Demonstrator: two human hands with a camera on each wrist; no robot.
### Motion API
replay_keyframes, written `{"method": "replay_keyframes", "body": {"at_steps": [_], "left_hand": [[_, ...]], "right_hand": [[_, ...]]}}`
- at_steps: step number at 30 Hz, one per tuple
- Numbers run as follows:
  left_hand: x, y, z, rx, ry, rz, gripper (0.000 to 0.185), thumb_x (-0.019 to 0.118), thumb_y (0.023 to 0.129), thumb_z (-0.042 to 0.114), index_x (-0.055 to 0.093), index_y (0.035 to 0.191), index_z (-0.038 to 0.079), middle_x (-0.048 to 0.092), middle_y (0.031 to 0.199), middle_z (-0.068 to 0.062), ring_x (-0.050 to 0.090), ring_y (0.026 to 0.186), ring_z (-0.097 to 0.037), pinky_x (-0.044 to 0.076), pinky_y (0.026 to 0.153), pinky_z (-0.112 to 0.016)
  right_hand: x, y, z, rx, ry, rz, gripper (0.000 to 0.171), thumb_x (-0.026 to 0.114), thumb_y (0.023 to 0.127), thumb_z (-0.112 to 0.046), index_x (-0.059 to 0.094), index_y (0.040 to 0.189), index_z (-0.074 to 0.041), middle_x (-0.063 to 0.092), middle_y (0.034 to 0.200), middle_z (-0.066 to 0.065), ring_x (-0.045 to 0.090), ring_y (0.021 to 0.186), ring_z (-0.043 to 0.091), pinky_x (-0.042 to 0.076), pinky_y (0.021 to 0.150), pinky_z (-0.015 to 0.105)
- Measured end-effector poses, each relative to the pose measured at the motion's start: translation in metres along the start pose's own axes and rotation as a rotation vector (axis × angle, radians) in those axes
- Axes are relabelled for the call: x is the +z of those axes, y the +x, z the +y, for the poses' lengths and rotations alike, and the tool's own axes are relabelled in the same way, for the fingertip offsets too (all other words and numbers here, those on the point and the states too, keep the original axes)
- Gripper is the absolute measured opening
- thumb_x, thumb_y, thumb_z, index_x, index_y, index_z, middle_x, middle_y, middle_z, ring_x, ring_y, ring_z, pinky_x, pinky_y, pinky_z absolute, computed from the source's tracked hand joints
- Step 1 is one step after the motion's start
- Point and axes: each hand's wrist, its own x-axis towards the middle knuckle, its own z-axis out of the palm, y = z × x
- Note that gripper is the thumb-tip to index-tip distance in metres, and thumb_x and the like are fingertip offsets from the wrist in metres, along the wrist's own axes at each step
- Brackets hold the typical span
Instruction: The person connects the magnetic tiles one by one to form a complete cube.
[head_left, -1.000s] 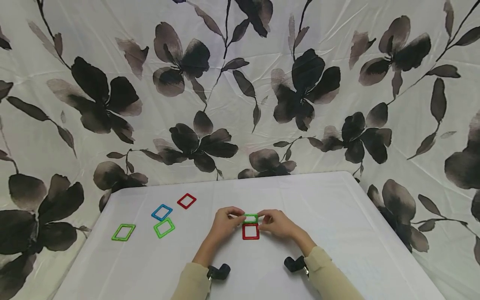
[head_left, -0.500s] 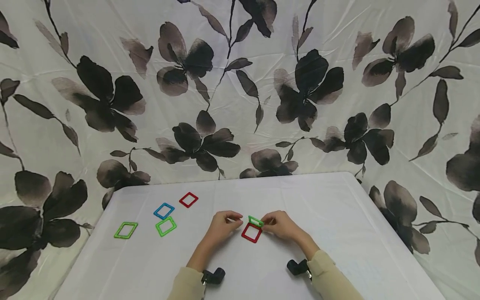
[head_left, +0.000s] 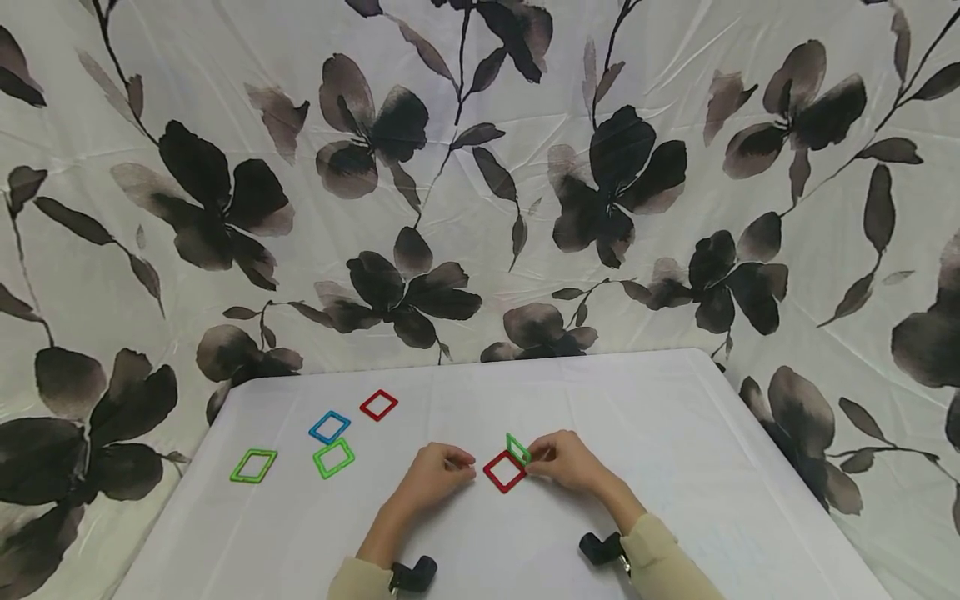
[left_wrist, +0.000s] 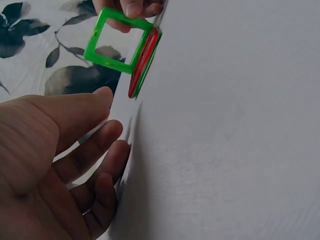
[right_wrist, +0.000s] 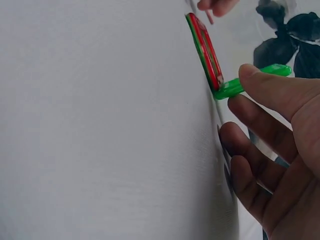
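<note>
In the right wrist view, my right hand (right_wrist: 280, 135) pinches an upright green square plastic frame (right_wrist: 235, 87) between thumb and index finger. The lower edge of that frame meets one side of a red square frame (head_left: 494, 481), which lies on the white table. A second green frame (left_wrist: 150, 65) shows directly beneath the red one in the left wrist view. To the left of these pieces, my left hand (head_left: 435, 479) is apart from them, its fingers loosely bent around nothing.
A green frame (head_left: 236, 465) lies at the table's left. Near it are a blue frame (head_left: 318, 422), a green frame (head_left: 319, 467) touching or nearly touching it, and a red frame (head_left: 371, 398) farther back. A floral cloth (head_left: 510, 217) hangs behind the table (head_left: 675, 467).
My left hand has let go of the green frame and drawn back leftward. The red and green pieces have turned on the table, the upright frame still in my right hand.
</note>
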Motion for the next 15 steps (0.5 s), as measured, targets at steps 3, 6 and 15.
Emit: {"method": "replay_keyframes", "body": {"at_steps": [3, 6, 15], "left_hand": [[0.004, -0.003, 0.002, 0.003, 0.048, -0.007, 0.016, 0.078, 0.082, 0.018, 0.074, 0.094, 0.008, 0.067, 0.082, 0.006, 0.059, 0.070, -0.009, 0.048, 0.062, -0.029], [0.007, -0.003, 0.006, 0.003, 0.113, -0.004, 0.023, 0.080, 0.080, 0.022, 0.074, 0.098, 0.010, 0.068, 0.086, 0.006, 0.058, 0.073, -0.008, 0.048, 0.065, -0.030], [0.010, -0.001, 0.014, -0.013, 0.214, -0.004, 0.035, 0.085, 0.074, 0.028, 0.074, 0.102, 0.011, 0.064, 0.086, 0.008, 0.054, 0.076, -0.009, 0.046, 0.068, -0.031]], "right_hand": [[0.003, -0.003, -0.001, 0.007, -0.011, -0.003, 0.012, 0.078, 0.082, -0.013, 0.074, 0.093, -0.010, 0.067, 0.079, -0.009, 0.057, 0.066, 0.007, 0.046, 0.056, 0.024], [0.005, -0.006, -0.004, 0.016, -0.028, -0.006, 0.010, 0.078, 0.083, -0.014, 0.074, 0.092, -0.012, 0.066, 0.079, -0.011, 0.057, 0.067, 0.007, 0.046, 0.057, 0.024], [0.011, -0.012, -0.009, -0.007, -0.032, 0.013, 0.011, 0.080, 0.081, -0.013, 0.073, 0.089, -0.012, 0.065, 0.077, -0.012, 0.058, 0.067, 0.007, 0.048, 0.059, 0.026]]}}
